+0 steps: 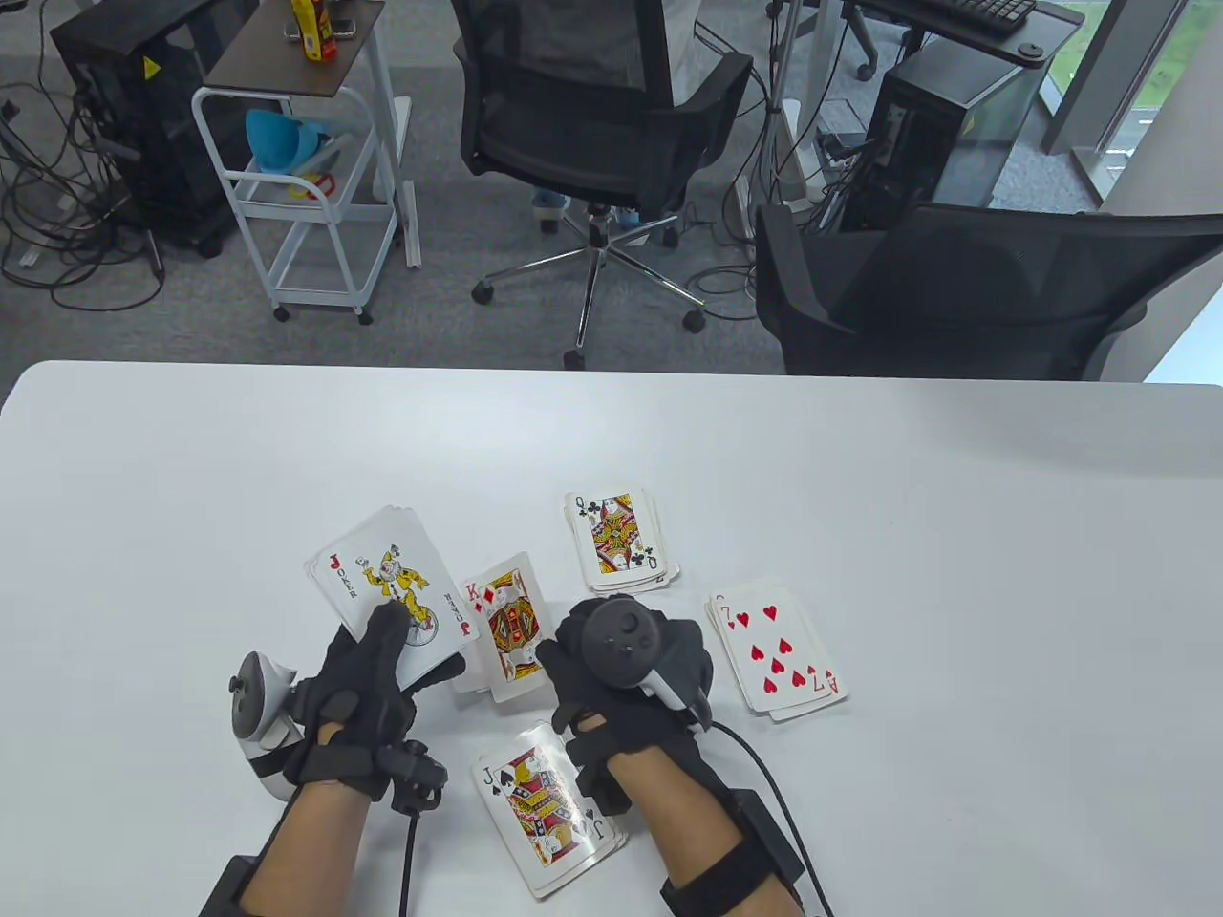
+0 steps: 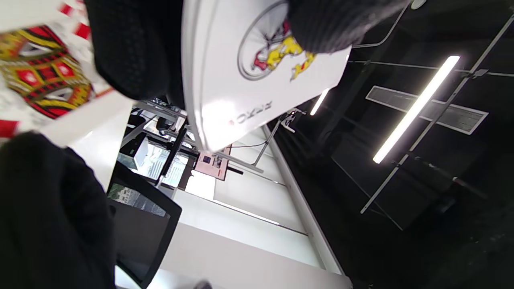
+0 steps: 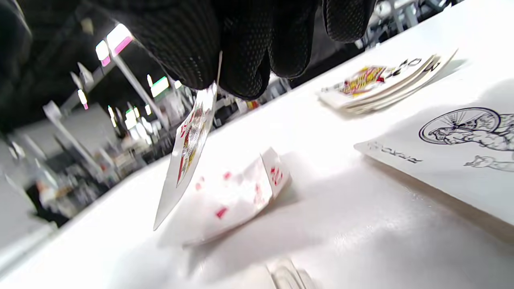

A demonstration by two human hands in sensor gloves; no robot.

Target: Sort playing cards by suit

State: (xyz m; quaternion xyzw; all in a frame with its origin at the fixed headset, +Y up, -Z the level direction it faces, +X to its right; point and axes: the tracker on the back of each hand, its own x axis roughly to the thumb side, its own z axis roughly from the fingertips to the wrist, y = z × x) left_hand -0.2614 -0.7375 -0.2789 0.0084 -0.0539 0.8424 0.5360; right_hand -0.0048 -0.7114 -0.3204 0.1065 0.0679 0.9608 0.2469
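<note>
A stack of cards (image 1: pixel 392 583) topped by a colour joker is held face up, tilted, at the left. Just to its right, a king of diamonds (image 1: pixel 506 626) is pinched at its lower edge and hangs above a diamond pile (image 3: pixel 237 200), which the right wrist view shows only blurred. A club pile (image 1: pixel 621 540) topped by a queen lies farther back. A heart pile (image 1: pixel 779 659) showing a seven lies to the right. A spade pile (image 1: pixel 549 807) topped by a jack lies nearest the table's front edge.
</note>
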